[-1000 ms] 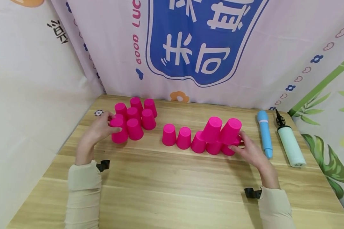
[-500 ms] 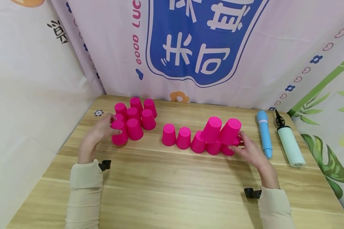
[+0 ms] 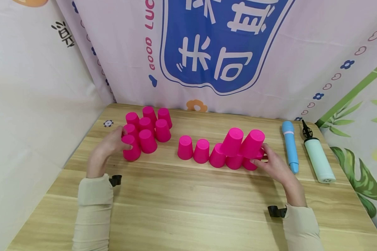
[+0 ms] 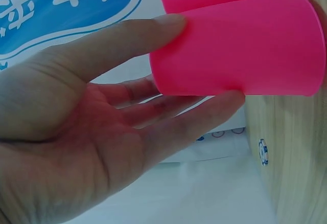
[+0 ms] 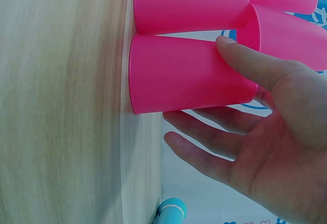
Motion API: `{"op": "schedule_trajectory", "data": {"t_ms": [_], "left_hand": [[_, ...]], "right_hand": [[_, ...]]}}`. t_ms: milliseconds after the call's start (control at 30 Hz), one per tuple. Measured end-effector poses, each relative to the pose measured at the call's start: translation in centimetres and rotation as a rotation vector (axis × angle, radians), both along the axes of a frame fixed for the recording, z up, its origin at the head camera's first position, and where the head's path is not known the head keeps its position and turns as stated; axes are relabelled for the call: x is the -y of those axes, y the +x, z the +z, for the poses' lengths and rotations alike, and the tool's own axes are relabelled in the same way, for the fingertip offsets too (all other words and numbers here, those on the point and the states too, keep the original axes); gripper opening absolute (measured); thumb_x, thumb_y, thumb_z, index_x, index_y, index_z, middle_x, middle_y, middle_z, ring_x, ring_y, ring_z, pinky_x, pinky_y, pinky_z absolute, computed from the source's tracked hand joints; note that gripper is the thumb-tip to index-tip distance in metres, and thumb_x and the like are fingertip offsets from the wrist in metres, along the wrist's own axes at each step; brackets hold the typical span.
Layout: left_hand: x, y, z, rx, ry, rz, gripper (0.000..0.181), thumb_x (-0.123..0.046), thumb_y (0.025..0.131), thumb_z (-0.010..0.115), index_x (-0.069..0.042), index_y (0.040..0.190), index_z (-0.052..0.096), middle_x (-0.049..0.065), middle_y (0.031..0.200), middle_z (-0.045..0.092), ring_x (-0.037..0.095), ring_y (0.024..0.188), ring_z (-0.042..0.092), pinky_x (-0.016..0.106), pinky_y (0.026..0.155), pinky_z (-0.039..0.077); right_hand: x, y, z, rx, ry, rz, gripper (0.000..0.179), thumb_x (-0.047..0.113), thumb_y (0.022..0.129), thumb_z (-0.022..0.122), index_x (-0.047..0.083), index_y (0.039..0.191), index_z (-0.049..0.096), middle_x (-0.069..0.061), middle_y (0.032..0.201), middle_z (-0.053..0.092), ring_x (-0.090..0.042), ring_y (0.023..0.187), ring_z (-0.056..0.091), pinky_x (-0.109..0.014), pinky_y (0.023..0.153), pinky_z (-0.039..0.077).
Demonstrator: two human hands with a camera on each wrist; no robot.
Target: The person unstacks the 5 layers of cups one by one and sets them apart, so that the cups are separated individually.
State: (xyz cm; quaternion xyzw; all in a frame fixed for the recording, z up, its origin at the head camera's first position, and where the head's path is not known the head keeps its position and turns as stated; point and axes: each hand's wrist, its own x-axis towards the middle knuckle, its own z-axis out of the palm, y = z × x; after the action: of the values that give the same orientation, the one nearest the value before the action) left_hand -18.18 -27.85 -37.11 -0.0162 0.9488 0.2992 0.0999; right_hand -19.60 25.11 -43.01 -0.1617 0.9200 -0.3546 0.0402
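At the front left of a cluster of upside-down pink cups, my left hand [image 3: 108,143] holds one pink cup [image 3: 132,152] between thumb and fingers. The left wrist view shows the thumb on that cup [image 4: 245,50] near its base, fingers along the other side, its rim at the wood. My right hand [image 3: 274,165] grips the rightmost cup [image 3: 249,165] of a row of several upside-down pink cups. In the right wrist view the thumb lies against this cup [image 5: 184,75] near its base. Two more cups [image 3: 232,141] stand upside down on the row's right end.
Several pink cups [image 3: 162,130] crowd the table's back left. The row's left cups [image 3: 185,148] stand between the hands. To the right lie a blue tube [image 3: 290,146] and a pale green pump [image 3: 318,160]. A printed cloth [image 3: 125,69] hangs behind the wooden table [image 3: 188,209].
My left hand has brought its cup down and slightly nearer, from over the cluster's front-left cup, which now shows behind it. The right hand and the stacked row have stayed put.
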Motion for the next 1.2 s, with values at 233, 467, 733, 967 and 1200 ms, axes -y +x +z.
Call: {"op": "schedule_trajectory", "data": {"t_ms": [233,467,733,967,1200], "left_hand": [[0.2,-0.1,-0.2,0.016,0.014,-0.004,0.064,-0.005,0.084,0.069,0.017,0.130,0.031,0.034,0.123,0.044,0.047,0.111,0.045,0.058,0.094,0.042],[0.3,-0.1,-0.4,-0.002,0.024,0.004,0.054,0.000,0.082,0.067,0.016,0.122,0.034,0.034,0.118,0.045,0.046,0.107,0.045,0.057,0.093,0.042],[0.4,0.0,-0.4,0.000,0.023,0.018,0.053,0.001,0.083,0.067,0.016,0.121,0.034,0.033,0.117,0.045,0.046,0.107,0.045,0.057,0.093,0.042],[0.3,0.2,0.0,0.020,0.016,0.037,0.052,-0.002,0.086,0.066,0.014,0.124,0.034,0.033,0.119,0.045,0.045,0.107,0.045,0.055,0.091,0.044],[0.6,0.6,0.6,0.033,0.031,0.047,0.048,-0.005,0.088,0.064,0.012,0.123,0.035,0.032,0.120,0.045,0.045,0.105,0.046,0.053,0.087,0.045]], "right_hand": [[0.0,0.0,0.0,0.000,-0.004,0.001,0.064,0.025,0.091,0.067,-0.001,0.139,0.034,-0.025,0.124,0.054,-0.043,0.110,0.055,-0.054,0.091,0.048],[0.0,0.0,0.0,-0.003,-0.005,0.003,0.063,0.023,0.091,0.067,-0.001,0.139,0.034,-0.025,0.124,0.054,-0.043,0.109,0.055,-0.055,0.091,0.048],[0.1,0.0,0.0,0.001,-0.006,-0.001,0.064,0.023,0.091,0.068,-0.001,0.140,0.034,-0.025,0.124,0.054,-0.043,0.109,0.055,-0.054,0.091,0.049],[0.0,0.0,0.0,0.004,-0.003,-0.003,0.064,0.025,0.091,0.068,-0.001,0.139,0.034,-0.025,0.124,0.054,-0.043,0.109,0.055,-0.054,0.090,0.049],[-0.1,-0.1,-0.1,0.005,0.004,-0.002,0.064,0.023,0.091,0.068,-0.001,0.140,0.034,-0.025,0.124,0.054,-0.043,0.110,0.055,-0.054,0.090,0.049]]}}
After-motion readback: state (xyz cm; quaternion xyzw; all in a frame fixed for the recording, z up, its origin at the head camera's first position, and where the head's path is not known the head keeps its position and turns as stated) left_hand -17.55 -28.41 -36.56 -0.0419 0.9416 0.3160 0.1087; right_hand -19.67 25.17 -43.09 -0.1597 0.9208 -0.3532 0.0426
